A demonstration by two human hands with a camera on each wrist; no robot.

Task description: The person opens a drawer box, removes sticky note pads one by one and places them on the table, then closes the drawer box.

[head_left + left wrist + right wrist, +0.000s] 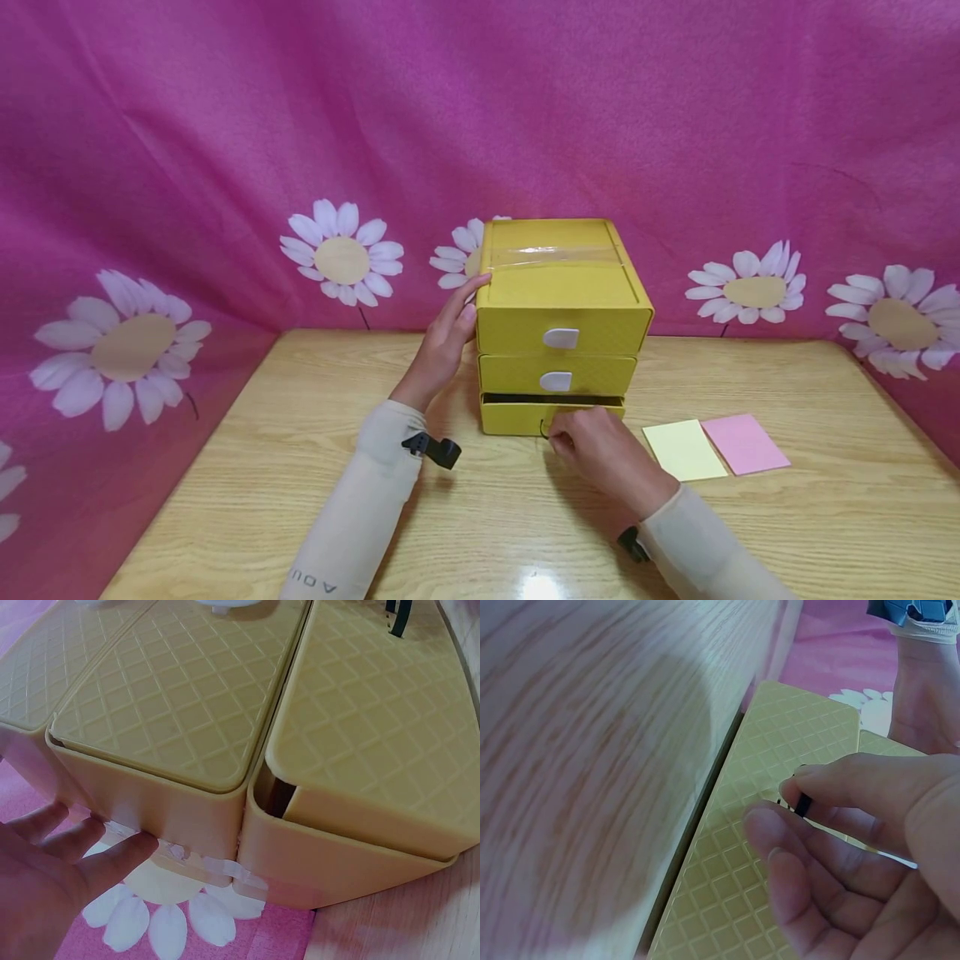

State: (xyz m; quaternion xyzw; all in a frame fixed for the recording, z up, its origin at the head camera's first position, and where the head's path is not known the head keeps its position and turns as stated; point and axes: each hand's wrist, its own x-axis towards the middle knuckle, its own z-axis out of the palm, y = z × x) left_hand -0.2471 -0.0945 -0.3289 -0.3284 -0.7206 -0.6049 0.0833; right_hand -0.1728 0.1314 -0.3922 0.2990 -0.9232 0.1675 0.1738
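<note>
A yellow three-drawer box (pixel 558 287) with a quilted front stands on the table. Its bottom drawer (pixel 510 419) is pulled out a little, leaving a dark gap along the top edge. My right hand (pixel 600 450) pinches the black loop pull (pixel 803 804) on that drawer's front between thumb and fingers. At the box's left side, my left hand (pixel 441 346) rests with fairly straight fingers against the wall. The left wrist view shows its fingertips (pixel 139 846) at the side. The middle drawer (pixel 517 375) and top drawer (pixel 510 331) are closed and carry white tabs.
Right of the box lie a pale yellow sticky-note pad (pixel 685 450) and a pink one (pixel 746 444), edge to edge. Clear tape (pixel 555 256) crosses the box top. Behind the wooden table (pixel 300 417) hangs a magenta cloth (pixel 450 108) with daisies.
</note>
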